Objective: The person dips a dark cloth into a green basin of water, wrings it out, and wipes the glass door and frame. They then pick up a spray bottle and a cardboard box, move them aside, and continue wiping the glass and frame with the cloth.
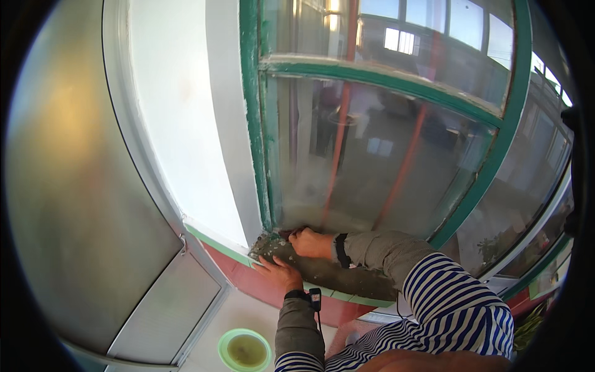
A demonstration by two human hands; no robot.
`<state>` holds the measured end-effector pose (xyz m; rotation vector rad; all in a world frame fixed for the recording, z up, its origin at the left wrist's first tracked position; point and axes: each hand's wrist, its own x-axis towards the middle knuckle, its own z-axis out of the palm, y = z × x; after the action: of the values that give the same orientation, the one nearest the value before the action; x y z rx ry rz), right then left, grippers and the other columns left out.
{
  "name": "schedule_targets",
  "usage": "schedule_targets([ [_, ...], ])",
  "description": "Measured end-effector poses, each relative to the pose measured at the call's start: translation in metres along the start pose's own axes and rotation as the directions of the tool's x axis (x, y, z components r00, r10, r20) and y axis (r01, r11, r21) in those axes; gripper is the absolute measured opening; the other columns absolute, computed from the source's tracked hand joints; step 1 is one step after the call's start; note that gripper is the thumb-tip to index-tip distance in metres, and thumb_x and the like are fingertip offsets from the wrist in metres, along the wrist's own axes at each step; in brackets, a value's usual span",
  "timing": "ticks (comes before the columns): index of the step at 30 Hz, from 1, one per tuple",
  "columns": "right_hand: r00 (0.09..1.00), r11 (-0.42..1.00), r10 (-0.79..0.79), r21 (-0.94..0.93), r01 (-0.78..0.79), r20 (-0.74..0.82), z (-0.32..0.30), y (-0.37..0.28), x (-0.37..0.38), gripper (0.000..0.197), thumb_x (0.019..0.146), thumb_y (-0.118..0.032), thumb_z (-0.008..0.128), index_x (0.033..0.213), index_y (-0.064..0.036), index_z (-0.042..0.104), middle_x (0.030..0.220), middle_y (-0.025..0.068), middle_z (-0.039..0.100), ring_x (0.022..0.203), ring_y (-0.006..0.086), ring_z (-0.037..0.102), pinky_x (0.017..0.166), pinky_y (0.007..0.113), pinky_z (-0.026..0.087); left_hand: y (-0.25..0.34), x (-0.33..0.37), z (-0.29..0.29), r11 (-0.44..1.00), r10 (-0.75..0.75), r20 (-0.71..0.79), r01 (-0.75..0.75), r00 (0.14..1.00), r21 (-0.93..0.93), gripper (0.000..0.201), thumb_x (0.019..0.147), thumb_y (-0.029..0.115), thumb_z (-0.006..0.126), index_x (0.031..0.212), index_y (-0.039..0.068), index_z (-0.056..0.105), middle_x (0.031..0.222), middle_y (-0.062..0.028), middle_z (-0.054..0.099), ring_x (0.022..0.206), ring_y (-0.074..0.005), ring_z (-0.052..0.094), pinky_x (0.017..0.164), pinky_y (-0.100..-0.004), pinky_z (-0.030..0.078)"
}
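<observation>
My right hand [313, 243] is closed round a dark reddish cloth [287, 234], pressed into the corner of the window sill beside the green window frame [253, 124]. Only a small part of the cloth shows past my fingers. Under both hands the sill [328, 273] is rough, grey-brown and damp-looking, with pale specks toward its left end. My left hand [279, 273] rests on the sill's front edge with its fingers stretched out, holding nothing. Dark bands circle both wrists, and a small black device [315, 299] hangs by the left one.
A pale green basin [223, 349] of murky brownish water stands on the light floor at lower left. Glass panes [372, 155] rise behind the sill. To the left are a white wall [180, 111] and a frosted door [68, 186]. A plant [528, 328] shows at lower right.
</observation>
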<state>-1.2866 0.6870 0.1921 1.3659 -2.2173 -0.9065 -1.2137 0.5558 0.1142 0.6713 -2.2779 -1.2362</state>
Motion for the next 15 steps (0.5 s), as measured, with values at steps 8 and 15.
schedule_targets([
  [8, 0.763, 0.952, 0.072, -0.184, -0.244, -0.642, -0.234, 0.141, 0.009, 0.024, 0.08, -0.02, 0.062, 0.092, -0.0014, 0.07, 0.091, 0.0105, 0.054, 0.085, 0.0278, 0.06, 0.058, 0.035, 0.044, 0.01, 0.0, -0.014, 0.999, -0.023, 0.033, 0.023, 0.999, 0.023, 0.056, 0.108, 0.03, 0.047, 0.153, -0.001, 0.037, 0.162, -0.0342, 0.026, 0.149, -0.0479, 0.03, 0.123, -0.0504, 0.029],
  [15, 0.798, 0.765, 0.285, -0.376, -0.523, -0.531, -0.372, 0.286, -0.061, 0.011, 0.084, -0.019, 0.064, 0.083, -0.0087, 0.067, 0.093, 0.0083, 0.06, 0.081, 0.0241, 0.067, 0.057, 0.036, 0.052, 0.001, 0.0, -0.005, 0.997, 0.008, 0.01, -0.007, 1.0, -0.082, 0.057, 0.108, 0.028, 0.048, 0.154, -0.003, 0.035, 0.16, -0.038, 0.025, 0.149, -0.0504, 0.028, 0.124, -0.0518, 0.027],
])
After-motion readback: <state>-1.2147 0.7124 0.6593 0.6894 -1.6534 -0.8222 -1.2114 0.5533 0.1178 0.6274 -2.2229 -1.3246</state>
